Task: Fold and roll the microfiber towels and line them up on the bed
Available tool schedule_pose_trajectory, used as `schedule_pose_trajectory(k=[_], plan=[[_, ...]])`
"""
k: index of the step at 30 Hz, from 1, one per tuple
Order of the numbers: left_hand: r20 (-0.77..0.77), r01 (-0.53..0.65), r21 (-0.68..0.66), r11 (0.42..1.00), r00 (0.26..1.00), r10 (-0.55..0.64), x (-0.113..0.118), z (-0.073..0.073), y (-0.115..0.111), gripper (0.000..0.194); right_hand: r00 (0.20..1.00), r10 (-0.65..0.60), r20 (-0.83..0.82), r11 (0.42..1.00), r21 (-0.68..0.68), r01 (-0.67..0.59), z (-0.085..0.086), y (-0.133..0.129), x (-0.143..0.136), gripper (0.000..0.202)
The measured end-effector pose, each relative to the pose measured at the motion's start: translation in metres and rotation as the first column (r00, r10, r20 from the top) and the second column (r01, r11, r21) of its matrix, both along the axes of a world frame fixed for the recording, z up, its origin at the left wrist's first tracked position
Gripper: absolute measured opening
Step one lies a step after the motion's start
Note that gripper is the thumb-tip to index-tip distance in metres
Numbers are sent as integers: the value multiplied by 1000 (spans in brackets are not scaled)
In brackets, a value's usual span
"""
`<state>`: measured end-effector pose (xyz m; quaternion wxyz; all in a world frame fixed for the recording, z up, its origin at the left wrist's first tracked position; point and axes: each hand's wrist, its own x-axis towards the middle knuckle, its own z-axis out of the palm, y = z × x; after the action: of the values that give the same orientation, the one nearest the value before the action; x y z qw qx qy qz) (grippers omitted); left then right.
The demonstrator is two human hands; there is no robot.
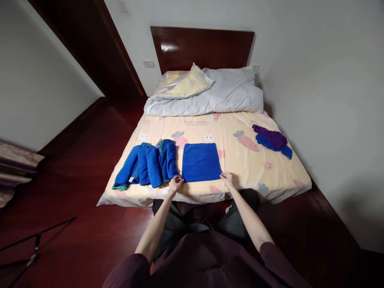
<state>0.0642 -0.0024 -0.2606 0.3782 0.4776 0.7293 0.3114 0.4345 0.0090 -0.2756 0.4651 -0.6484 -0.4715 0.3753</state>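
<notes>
A square blue cloth (pixel 201 162) lies spread flat near the front edge of the bed, its near edge toward me. My left hand (pixel 176 184) is at its near left corner, fingers pinched together on the edge. At the near right corner, my right hand (pixel 226 178) pinches the cloth between thumb and fingers. Just left of the cloth, close to my left hand, lies a blue fleece jacket (pixel 153 165) with green trim, its sleeves folded and bunched.
The bed (pixel 243 172) wears a pale yellow carrot-print sheet. A crumpled purple and blue cloth pile (pixel 271 140) rests at its right side. Toward the headboard (pixel 204 48) lies a rolled-back grey quilt (pixel 228 94). A black metal stand (pixel 36 244) is on the floor at left.
</notes>
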Motion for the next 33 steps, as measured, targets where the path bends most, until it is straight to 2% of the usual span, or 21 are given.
schedule_pose_trajectory(k=[3,8,13,15,21,29,33], plan=[[69,-55,51,997,996,51,1,1,0,30,998,-49,-31,999,-5,49,-1,2,3,41],[156,-132,79,988,981,119,-7,-4,-20,36,997,-34,-75,999,-10,33,-2,-12,14,47],[268,-70,49,996,962,54,-9,-6,-26,28,994,-3,-111,999,-45,-2,-7,-21,20,50],[245,-59,37,998,968,48,-6,-2,-23,28,993,-2,-119,998,-63,-6,-9,-20,18,49],[31,-87,41,995,996,86,5,11,-14,29,993,-29,-112,997,-71,21,-9,-15,17,48],[55,-53,-2,999,997,53,-7,-10,-35,31,991,-20,-134,994,-107,5,-8,-26,25,46],[75,-15,-11,1000,997,16,-3,-8,-29,31,990,-14,-142,991,-133,-5,-2,-26,19,44]])
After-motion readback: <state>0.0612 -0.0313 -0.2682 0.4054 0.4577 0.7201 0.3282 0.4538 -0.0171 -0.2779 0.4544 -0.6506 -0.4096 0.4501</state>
